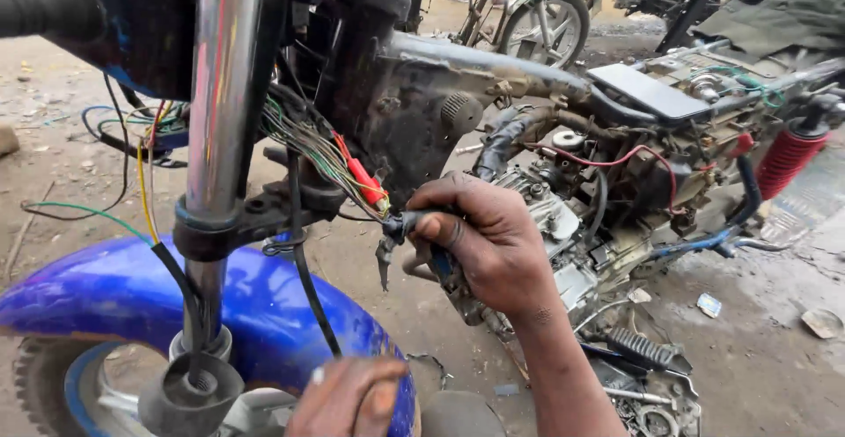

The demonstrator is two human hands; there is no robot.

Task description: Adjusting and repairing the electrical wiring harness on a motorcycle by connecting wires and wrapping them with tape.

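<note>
dirt yard (775,367); chrome fork (220,85) blocks wire bundle (308,142).

An open-air motorcycle repair yard. A stripped motorcycle frame (493,76) with exposed engine (581,217) stands on bare dirt ground (775,367). More motorcycles (537,14) are parked far behind.

The front fender (132,292) is showing a glossy deep blue, and the fork tube (220,85) above it is shining chrome. The wire bundle (308,142) is running green, white and grey with a red connector (365,182) poking out. The rear shock spring (789,160) is looking bright red against the greasy grey engine (563,226).
</note>
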